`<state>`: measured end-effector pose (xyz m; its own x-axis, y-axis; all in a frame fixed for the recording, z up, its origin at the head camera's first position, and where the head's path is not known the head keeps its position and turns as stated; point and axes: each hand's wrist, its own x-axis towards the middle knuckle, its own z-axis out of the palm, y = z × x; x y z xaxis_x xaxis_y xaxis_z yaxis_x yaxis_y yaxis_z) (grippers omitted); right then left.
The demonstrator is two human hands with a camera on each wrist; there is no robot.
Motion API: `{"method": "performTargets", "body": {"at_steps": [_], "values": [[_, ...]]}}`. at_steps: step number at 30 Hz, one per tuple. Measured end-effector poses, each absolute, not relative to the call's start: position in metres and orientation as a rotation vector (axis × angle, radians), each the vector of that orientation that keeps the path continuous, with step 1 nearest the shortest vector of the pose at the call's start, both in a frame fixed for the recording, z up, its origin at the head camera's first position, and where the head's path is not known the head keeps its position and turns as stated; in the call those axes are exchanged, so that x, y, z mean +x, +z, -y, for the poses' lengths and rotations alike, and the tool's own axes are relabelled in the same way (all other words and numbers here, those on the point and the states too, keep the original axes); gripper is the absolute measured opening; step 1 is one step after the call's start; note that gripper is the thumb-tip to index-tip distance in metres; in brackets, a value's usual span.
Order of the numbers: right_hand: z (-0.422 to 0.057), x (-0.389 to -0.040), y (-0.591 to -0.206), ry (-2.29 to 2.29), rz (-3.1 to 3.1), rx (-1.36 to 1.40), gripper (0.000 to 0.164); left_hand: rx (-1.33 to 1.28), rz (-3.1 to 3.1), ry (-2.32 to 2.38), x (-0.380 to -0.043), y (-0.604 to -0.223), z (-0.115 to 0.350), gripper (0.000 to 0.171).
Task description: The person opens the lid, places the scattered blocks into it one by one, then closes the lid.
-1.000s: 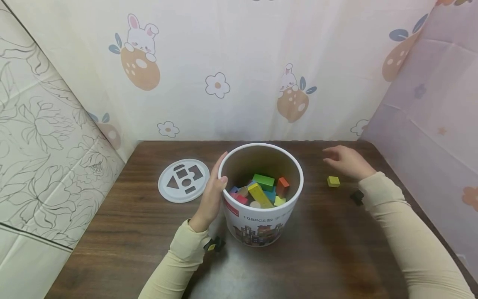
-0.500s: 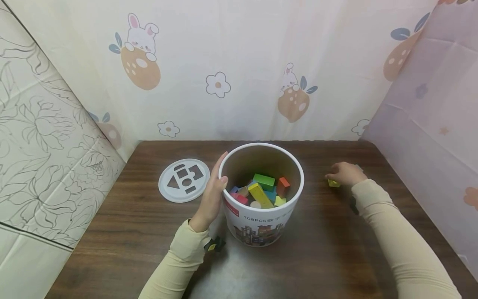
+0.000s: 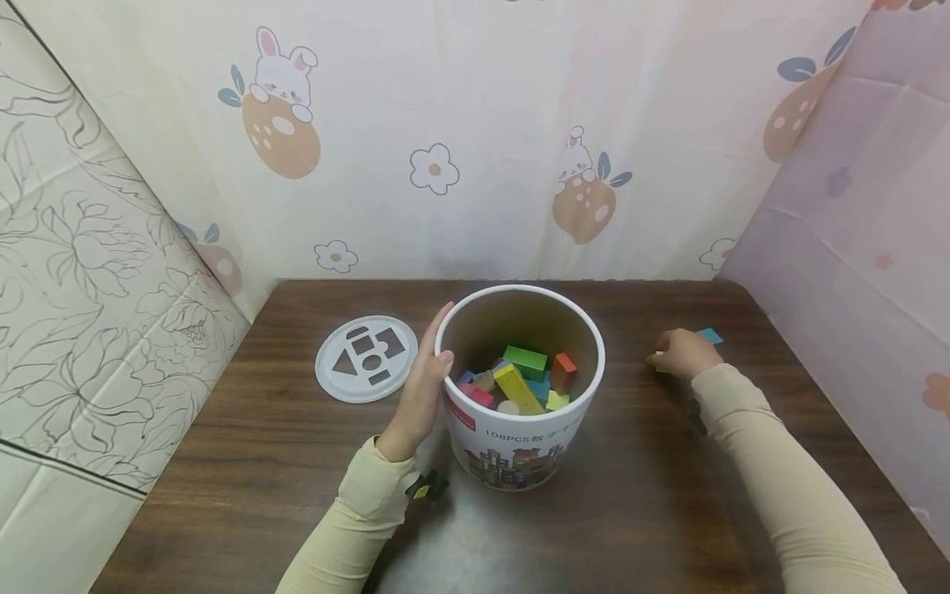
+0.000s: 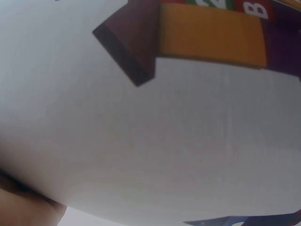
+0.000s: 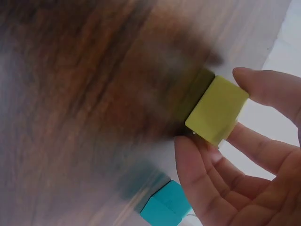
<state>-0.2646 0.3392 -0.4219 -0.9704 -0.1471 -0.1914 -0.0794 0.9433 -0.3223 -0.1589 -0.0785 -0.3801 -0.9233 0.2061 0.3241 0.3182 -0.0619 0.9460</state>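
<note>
A white bucket [image 3: 475,437] with printed lettering and a building picture stands on the table, holding several coloured wooden blocks [image 3: 525,361]. My left hand [image 3: 419,396] holds its left side, thumb at the rim and fingers along the outer wall. The left wrist view is mostly filled by the bucket's printed wall [image 4: 141,141]. At the table's right, my right hand [image 3: 684,353] pinches a yellow block [image 5: 218,109] between thumb and fingertips; in the head view the hand mostly hides it. Close beside those fingers lies a teal block [image 5: 167,205].
Left of the bucket lies a round white lid [image 3: 366,359] with shape cut-outs. The brown wooden table [image 3: 245,462] meets a patterned curtain [image 3: 490,206] at its back edge, and more printed cloth hangs on both sides.
My right hand has come down onto the yellow block and now pinches it. The teal block has come into sight behind the hand. My left hand and the bucket stay put.
</note>
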Motion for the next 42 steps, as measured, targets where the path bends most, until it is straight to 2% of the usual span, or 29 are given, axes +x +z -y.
{"method": "performTargets", "body": {"at_steps": [10, 21, 33, 42], "values": [[-0.342, -0.265, -0.421, -0.526, -2.896, -0.106, 0.030, -0.606, 2.079, -2.163, -0.159, -0.380, 0.078, 0.069], [-0.340, -0.266, -0.401, -0.556, -3.017, -0.168, 0.031, -0.611, 2.073, -2.170, -0.159, -0.381, 0.078, 0.068], [-0.314, -0.259, -0.360, -0.680, -3.153, -0.325, 0.032, -0.617, 2.074, -2.162, -0.160, -0.381, 0.078, 0.070], [-0.278, -0.242, -0.315, -0.827, -3.165, -0.528, 0.032, -0.617, 2.070, -2.161, -0.160, -0.381, 0.078, 0.069]]}}
